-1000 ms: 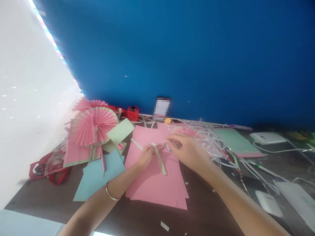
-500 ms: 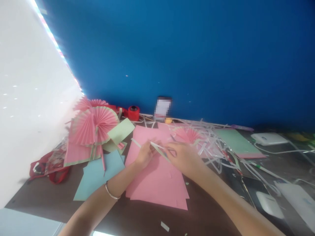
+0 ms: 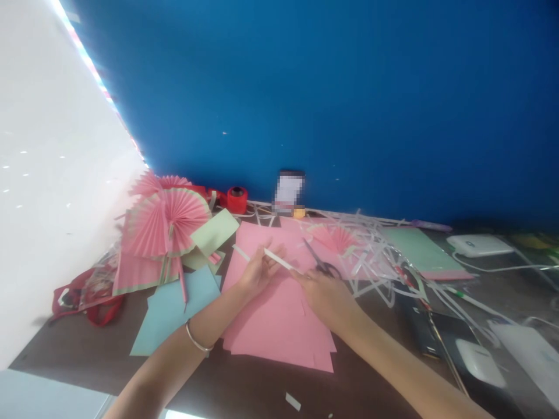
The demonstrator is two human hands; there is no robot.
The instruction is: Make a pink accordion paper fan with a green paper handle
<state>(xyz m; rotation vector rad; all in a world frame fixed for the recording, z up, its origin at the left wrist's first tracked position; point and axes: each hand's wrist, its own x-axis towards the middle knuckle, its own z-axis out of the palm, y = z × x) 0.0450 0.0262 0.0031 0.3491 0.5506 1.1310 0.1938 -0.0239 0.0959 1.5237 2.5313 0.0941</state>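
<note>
Pink sheets (image 3: 279,329) beneath, scissors (image 3: 322,265) beside right grip (image 3: 322,294), pale strip (image 3: 278,259) pinched by it and left grip (image 3: 257,273)

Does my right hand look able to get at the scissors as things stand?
Probably yes: the scissors lie just beyond your right hand, blades uncovered, though it seems to be holding the pale strip.

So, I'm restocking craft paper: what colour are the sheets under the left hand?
The sheets are pink; head view.

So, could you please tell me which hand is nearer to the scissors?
Right: the right hand is close by the scissors, on their near side; the left hand is farther away, to their left, over the pink paper.
</note>
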